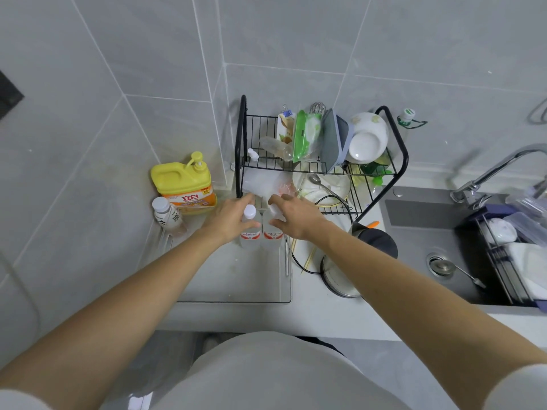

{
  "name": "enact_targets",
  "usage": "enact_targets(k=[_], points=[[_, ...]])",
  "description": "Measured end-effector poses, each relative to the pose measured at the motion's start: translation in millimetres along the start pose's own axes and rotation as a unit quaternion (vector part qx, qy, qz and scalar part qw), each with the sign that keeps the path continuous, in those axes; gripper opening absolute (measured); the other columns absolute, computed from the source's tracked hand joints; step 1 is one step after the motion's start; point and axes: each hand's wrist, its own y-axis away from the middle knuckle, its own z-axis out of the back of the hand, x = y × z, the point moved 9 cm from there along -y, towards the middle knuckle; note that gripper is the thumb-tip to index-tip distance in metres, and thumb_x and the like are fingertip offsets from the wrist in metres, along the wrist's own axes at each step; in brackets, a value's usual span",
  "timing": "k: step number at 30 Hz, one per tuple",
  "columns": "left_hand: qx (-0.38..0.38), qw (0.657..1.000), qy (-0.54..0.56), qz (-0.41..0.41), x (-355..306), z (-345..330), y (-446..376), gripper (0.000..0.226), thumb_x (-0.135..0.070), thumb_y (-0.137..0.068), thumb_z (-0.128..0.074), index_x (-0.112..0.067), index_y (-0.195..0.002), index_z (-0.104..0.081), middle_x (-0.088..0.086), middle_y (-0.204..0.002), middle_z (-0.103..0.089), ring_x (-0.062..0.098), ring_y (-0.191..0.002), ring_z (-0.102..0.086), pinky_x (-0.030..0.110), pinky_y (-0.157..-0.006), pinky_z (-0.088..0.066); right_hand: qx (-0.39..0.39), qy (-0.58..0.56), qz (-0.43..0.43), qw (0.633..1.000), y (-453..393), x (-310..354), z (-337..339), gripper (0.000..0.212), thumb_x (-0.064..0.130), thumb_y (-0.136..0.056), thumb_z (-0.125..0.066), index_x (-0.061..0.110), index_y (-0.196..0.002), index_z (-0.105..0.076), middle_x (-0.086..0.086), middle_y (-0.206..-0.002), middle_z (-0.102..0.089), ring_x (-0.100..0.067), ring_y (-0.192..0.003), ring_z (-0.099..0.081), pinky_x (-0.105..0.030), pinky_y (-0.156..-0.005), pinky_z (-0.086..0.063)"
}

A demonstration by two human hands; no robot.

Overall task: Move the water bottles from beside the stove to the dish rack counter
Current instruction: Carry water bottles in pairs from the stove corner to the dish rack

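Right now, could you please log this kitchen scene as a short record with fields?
left hand: gripping left water bottle, upright, white cap, red label
right hand: gripping right water bottle, upright beside the first
bottle position: in front of the black dish rack, over a clear tray
left of the bottles: yellow dish soap jug, another white-capped bottle
right: electric kettle, sink
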Motion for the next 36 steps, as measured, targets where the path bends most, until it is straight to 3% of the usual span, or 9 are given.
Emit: enact_targets(k=[3, 6, 10, 15, 19, 25, 31, 36], points=[[0.020, 0.998, -0.024, 0.062, 6.1, 4.1, 8.0, 0.061, -0.056, -0.088, -0.077, -0.022, -0.129, -0.047, 0.011, -0.123, -0.066, 0.037, -0.109, -0.066, 0.044, -0.078, -0.055, -0.018, -0.017, -0.022, 0.999, 9.0, -3.5, 8.2, 0.055, 0.048, -0.101, -0.059, 0.024, -0.146, -0.039, -0.009, -0.141, -0.053, -0.038, -0.122, -0.060, -0.049, -0.094, -0.054], [-0.041, 0.990, -0.109, 0.079, 0.2, 27.0, 21.9, 0.068, -0.069, -0.093, -0.059, -0.020, -0.139, -0.045, 0.012, -0.129, -0.063, 0.037, -0.118, -0.063, 0.039, -0.070, -0.044, -0.067, -0.040, -0.042, 0.996, 25.4, -8.0, 24.5, 0.055, 0.051, -0.102, -0.056, 0.023, -0.147, -0.040, -0.006, -0.144, -0.050, -0.033, -0.128, -0.055, -0.046, -0.093, -0.055], [-0.142, 0.981, -0.134, -0.009, -46.2, 62.3, 32.4, 0.067, -0.065, -0.095, -0.056, -0.018, -0.142, -0.049, 0.010, -0.128, -0.057, 0.034, -0.123, -0.055, 0.046, -0.083, -0.053, -0.121, -0.066, -0.079, 0.987, 55.0, -16.3, 50.3, 0.054, 0.052, -0.102, -0.056, 0.023, -0.146, -0.045, -0.004, -0.133, -0.054, -0.029, -0.126, -0.052, -0.045, -0.093, -0.053], [-0.167, 0.962, -0.159, -0.146, -126.2, 74.5, 25.6, 0.070, -0.069, -0.097, -0.047, -0.026, -0.152, -0.046, 0.004, -0.137, -0.052, 0.028, -0.132, -0.048, 0.045, -0.097, -0.050, -0.221, -0.070, -0.155, 0.960, 115.9, -36.4, 90.8, 0.055, 0.051, -0.100, -0.059, 0.019, -0.144, -0.051, -0.006, -0.130, -0.058, -0.031, -0.120, -0.053, -0.046, -0.097, -0.049], [-0.141, 0.940, -0.158, -0.267, -208.3, 56.2, 23.1, 0.071, -0.069, -0.097, -0.046, -0.029, -0.156, -0.042, 0.003, -0.147, -0.050, 0.027, -0.141, -0.043, 0.046, -0.106, -0.046, -0.287, -0.060, -0.262, 0.919, 198.5, -65.9, 107.5, 0.065, 0.059, -0.098, -0.056, 0.021, -0.149, -0.049, -0.004, -0.139, -0.056, -0.029, -0.129, -0.048, -0.045, -0.103, -0.048], [-0.082, 0.889, -0.156, -0.423, -349.4, -11.7, 69.3, 0.070, -0.066, -0.097, -0.046, -0.029, -0.156, -0.043, 0.004, -0.153, -0.051, 0.028, -0.146, -0.041, 0.049, -0.114, -0.043, -0.316, -0.040, -0.418, 0.851, 357.8, -110.1, 95.7, 0.070, 0.065, -0.099, -0.049, 0.025, -0.156, -0.040, 0.001, -0.153, -0.047, -0.024, -0.141, -0.040, -0.045, -0.111, -0.045], [-0.024, 0.830, -0.151, -0.537, -498.3, -107.6, 152.5, 0.072, -0.067, -0.099, -0.043, -0.029, -0.160, -0.039, 0.007, -0.153, -0.051, 0.028, -0.149, -0.041, 0.052, -0.121, -0.037, -0.368, -0.066, -0.552, 0.745, 549.1, -150.4, 59.3, 0.067, 0.062, -0.101, -0.048, 0.023, -0.156, -0.042, 0.002, -0.151, -0.048, -0.021, -0.139, -0.041, -0.038, -0.108, -0.045], [0.014, 0.766, -0.147, -0.626, -641.1, -205.1, 256.1, 0.071, -0.067, -0.099, -0.045, -0.028, -0.158, -0.042, 0.007, -0.143, -0.055, 0.028, -0.140, -0.046, 0.047, -0.115, -0.039, -0.383, -0.076, -0.634, 0.667, 723.7, -178.9, 17.8, 0.067, 0.064, -0.103, -0.043, 0.022, -0.155, -0.043, 0.001, -0.149, -0.049, -0.021, -0.137, -0.041, -0.042, -0.108, -0.044]])
